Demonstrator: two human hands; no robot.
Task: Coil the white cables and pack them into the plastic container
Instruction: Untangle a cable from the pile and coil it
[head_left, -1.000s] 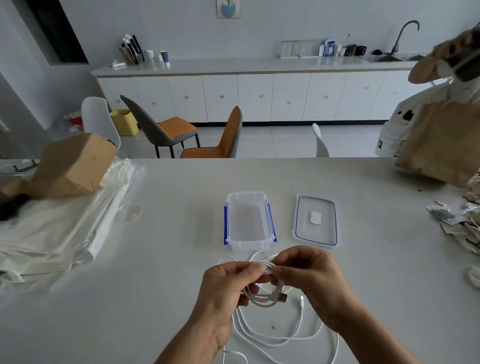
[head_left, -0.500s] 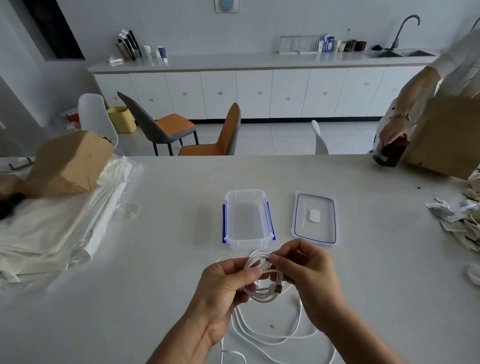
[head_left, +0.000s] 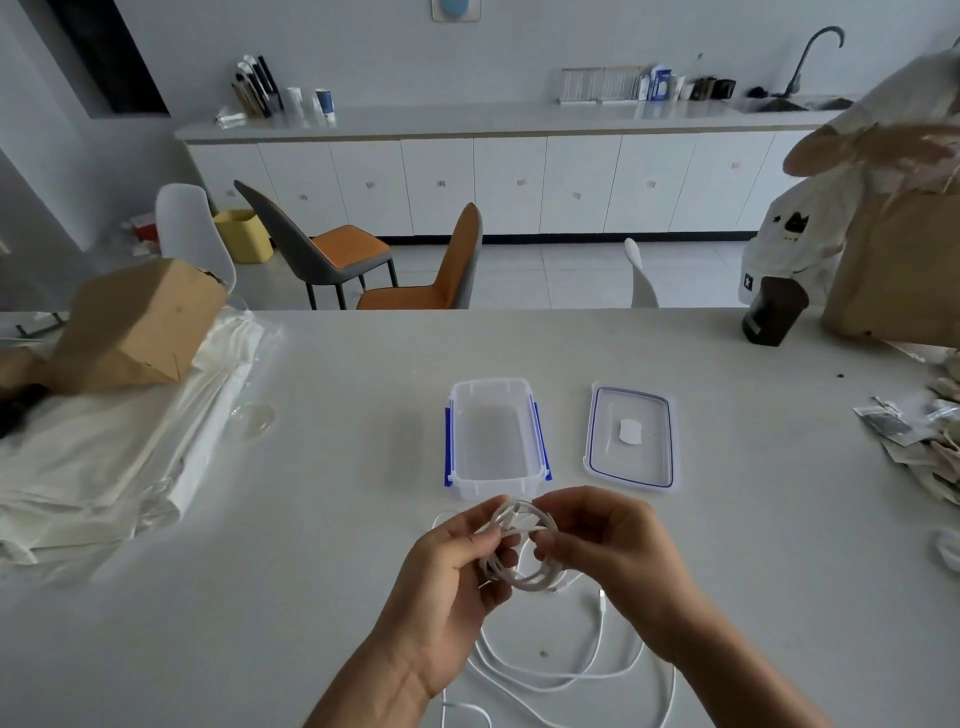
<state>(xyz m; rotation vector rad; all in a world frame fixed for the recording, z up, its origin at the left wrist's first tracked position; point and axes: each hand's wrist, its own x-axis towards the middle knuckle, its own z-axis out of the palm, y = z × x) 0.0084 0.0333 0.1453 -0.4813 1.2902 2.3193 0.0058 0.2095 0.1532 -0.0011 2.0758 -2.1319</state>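
A small coil of white cable (head_left: 524, 551) hangs between my two hands just above the table. My left hand (head_left: 452, 582) pinches its left side, and my right hand (head_left: 608, 545) grips its right side with curled fingers. More loose white cable (head_left: 561, 670) lies in loops on the table below my hands. The clear plastic container (head_left: 493, 441) with blue clips stands open just beyond the coil, with nothing visible inside. Its clear lid (head_left: 631, 439) lies flat to the right of it.
A brown paper bag (head_left: 135, 327) rests on folded white sheets (head_left: 104, 467) at the left. At the right, another person handles a brown bag (head_left: 898, 270) beside a dark cup (head_left: 774, 312). Small packets (head_left: 924, 441) litter the right edge. Chairs stand beyond the table.
The coil has turned and tightened between my hands, which shifted slightly. The person at the right set the dark cup on the table and raised their arm.
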